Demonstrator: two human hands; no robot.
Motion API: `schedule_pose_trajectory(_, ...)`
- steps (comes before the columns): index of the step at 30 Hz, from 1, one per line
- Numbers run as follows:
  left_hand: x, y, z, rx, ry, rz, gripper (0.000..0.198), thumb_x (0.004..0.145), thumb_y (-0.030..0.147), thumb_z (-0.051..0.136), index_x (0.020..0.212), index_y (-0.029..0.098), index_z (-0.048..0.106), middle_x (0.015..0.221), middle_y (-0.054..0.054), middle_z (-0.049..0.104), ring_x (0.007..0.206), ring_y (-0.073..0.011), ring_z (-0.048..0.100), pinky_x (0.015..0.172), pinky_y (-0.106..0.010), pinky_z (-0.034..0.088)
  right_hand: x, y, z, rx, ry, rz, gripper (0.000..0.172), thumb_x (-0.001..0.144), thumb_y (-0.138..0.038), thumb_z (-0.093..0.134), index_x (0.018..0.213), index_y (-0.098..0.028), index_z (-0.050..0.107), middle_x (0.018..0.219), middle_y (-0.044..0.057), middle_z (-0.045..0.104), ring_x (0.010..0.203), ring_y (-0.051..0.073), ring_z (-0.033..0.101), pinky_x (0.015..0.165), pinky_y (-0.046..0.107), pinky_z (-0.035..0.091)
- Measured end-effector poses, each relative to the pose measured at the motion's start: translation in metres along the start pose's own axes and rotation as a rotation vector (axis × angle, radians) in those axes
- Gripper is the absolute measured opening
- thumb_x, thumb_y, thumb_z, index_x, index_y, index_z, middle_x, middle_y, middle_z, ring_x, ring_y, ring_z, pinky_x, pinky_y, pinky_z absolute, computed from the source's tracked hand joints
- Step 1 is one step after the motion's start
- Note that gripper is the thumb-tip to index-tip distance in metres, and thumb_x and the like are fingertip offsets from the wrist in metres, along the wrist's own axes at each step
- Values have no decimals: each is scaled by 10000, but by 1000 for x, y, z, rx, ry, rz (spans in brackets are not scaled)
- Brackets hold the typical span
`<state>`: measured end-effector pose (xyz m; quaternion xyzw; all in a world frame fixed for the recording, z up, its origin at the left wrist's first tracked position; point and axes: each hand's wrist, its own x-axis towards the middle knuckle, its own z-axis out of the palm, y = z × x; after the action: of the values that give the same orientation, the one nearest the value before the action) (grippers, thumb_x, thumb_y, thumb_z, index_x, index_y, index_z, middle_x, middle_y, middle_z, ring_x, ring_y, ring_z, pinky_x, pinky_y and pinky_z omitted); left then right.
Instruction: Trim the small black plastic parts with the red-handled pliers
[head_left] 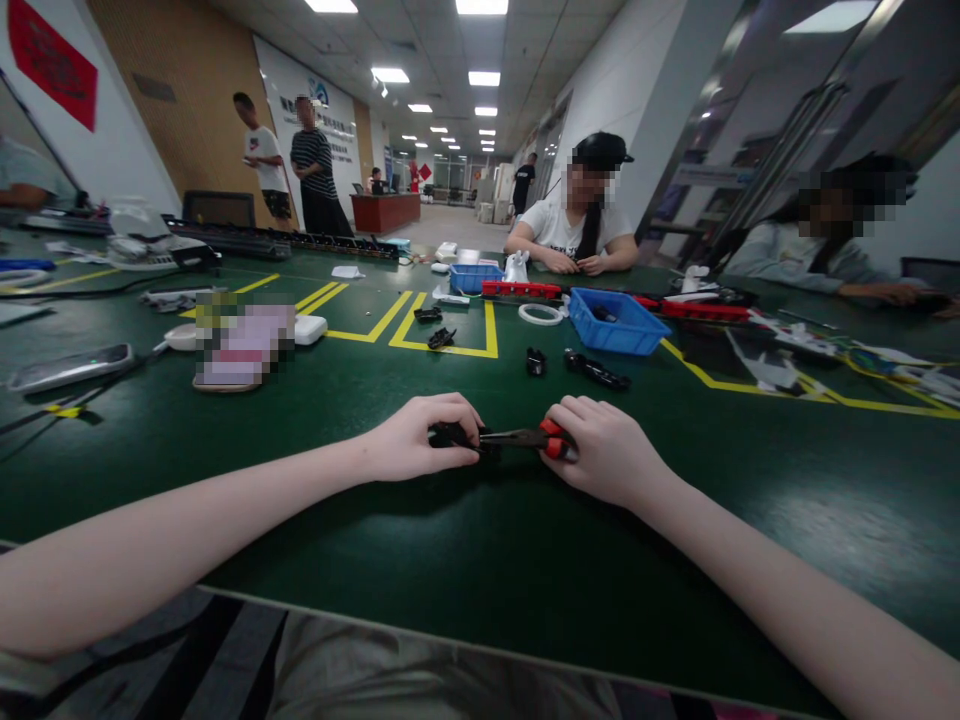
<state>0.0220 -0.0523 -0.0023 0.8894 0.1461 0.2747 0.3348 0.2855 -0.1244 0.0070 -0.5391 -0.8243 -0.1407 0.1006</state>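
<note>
Fingers of my left hand (427, 437) are closed around a small black part (448, 436), most of it hidden by the hand. My right hand (606, 450) grips the red handles of needle-nose pliers (517, 438). The pliers' jaws point left and meet the black part at my left fingertips; whether they bite on it I cannot tell. Both hands are just above the green table (480, 560). Beyond them lie a small black piece (535, 362) and a longer black piece (598, 370). Two more black pieces, one of them here (442, 338), rest inside a yellow-taped square.
A blue bin (616, 322) with dark parts inside stands beyond my right hand, beside a white tape ring (540, 315). Another blue bin (476, 278) is farther back. At left lie a phone (244, 350) and a silver device (71, 368). A person in a black cap (592, 220) sits opposite.
</note>
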Motion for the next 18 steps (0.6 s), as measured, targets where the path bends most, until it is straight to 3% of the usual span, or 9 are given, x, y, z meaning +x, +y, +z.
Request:
schedule_pose_trajectory(7, -1, 0, 1, 65, -37, 18, 84, 823, 210, 679, 868, 155, 636, 1067, -72, 638, 962, -184, 632, 878, -322, 492, 0, 2, 1, -18, 14, -7, 156, 767, -293, 609, 872, -180, 593, 871, 71, 638, 765, 205, 565, 665, 315, 404)
schedule_pose_trajectory(11, -3, 0, 1, 267, -80, 9, 95, 811, 228, 676, 879, 173, 638, 1129, -61, 617, 1001, -207, 626, 903, -347, 472, -1, 7, 1, -32, 25, 4, 185, 783, -310, 598, 905, -171, 602, 892, 78, 640, 795, 216, 565, 688, 328, 408)
schedule_pose_trajectory(18, -5, -2, -1, 507, -95, 119, 78, 866, 217, 600, 914, 191, 656, 1187, -60, 611, 1067, -223, 593, 964, -391, 421, -1, 13, 5, -37, 41, 22, 229, 799, -353, 597, 938, -172, 611, 917, 78, 648, 817, 221, 570, 710, 338, 415)
